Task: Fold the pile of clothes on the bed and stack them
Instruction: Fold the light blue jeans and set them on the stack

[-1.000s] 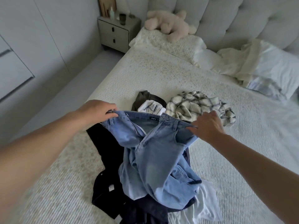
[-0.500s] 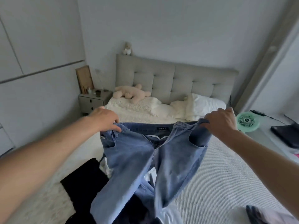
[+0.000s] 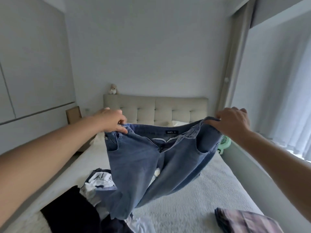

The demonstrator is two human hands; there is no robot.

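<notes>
Since a second ago I've lifted the jeans (image 3: 143, 158) way up off the pile (image 3: 94, 195), so now they hang in the air over the bed (image 3: 193, 204), waistband stretched out wide and the leg ends down by the pile. Left hand (image 3: 111, 119) has a tight grip on one end of the waistband, right hand (image 3: 233, 121) on the other. Black top (image 3: 70, 211) and white tee (image 3: 101, 178) sit below, with a plaid piece (image 3: 244, 221) apart on the right.
</notes>
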